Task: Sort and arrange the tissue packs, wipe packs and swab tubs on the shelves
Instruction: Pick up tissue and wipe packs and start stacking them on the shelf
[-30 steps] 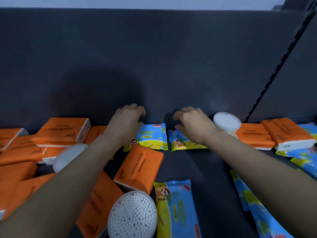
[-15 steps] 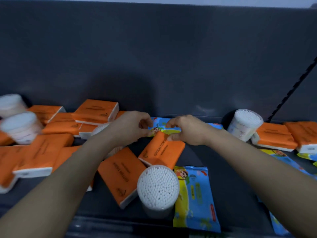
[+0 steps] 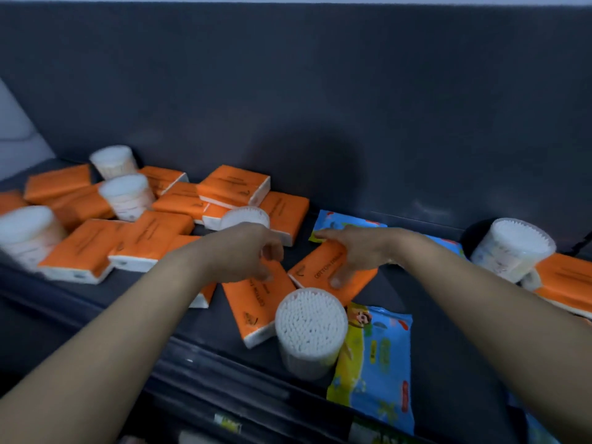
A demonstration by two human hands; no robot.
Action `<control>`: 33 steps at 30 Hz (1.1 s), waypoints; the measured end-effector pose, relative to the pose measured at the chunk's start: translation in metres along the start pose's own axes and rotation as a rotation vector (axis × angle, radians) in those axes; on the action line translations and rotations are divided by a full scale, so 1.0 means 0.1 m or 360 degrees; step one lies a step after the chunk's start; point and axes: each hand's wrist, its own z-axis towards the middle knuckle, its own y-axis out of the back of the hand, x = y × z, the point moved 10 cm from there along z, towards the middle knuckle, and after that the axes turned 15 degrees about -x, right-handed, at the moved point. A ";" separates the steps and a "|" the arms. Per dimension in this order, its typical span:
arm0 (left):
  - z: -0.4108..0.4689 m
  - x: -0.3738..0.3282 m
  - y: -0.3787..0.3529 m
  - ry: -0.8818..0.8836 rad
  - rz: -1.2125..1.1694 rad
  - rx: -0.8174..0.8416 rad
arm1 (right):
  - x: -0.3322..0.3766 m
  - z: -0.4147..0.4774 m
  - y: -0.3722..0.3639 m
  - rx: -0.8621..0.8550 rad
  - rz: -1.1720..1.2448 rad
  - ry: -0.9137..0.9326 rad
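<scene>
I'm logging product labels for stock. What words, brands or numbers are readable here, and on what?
"COTTON TISSUE": orange tissue pack under the right hand, last letters smeared.
"COTTON": neighbouring orange pack, the rest too blurred.
Print on the front wipe pack, the right swab tub and the other orange packs: too blurred to read.

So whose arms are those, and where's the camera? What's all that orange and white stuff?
No robot here: they belong to a person. The only camera sits on that person's head and looks down, so you see what they see. On the dark shelf lie orange tissue packs, blue-and-yellow wipe packs and round tubs full of white cotton swabs, all jumbled. The right hand rests spread on one tilted tissue pack. The left hand hovers with loosely curled fingers over a neighbouring pack and seems to hold nothing.
</scene>
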 end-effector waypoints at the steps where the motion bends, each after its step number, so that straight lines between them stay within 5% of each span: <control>1: -0.05 0.07 -0.05 0.0105 0.0075 0.0075 | 0.00 0.02 0.00 -0.0003 0.0008 0.0001; 5: -0.25 0.50 -0.13 0.0594 0.0263 0.0083 | 0.00 0.07 0.01 -0.0090 0.0103 0.0043; 10: -0.38 0.57 -0.12 0.0796 0.0112 -0.0100 | 0.03 0.08 0.10 -0.0212 0.0176 0.0123; 20: -0.44 0.52 -0.26 0.0913 -0.0224 -0.0096 | -0.05 -0.08 0.32 -0.0498 0.0768 0.0138; 33: -0.44 0.48 -0.28 0.0716 -0.0643 -0.0197 | 0.03 -0.50 0.61 -0.1168 0.0570 -0.0069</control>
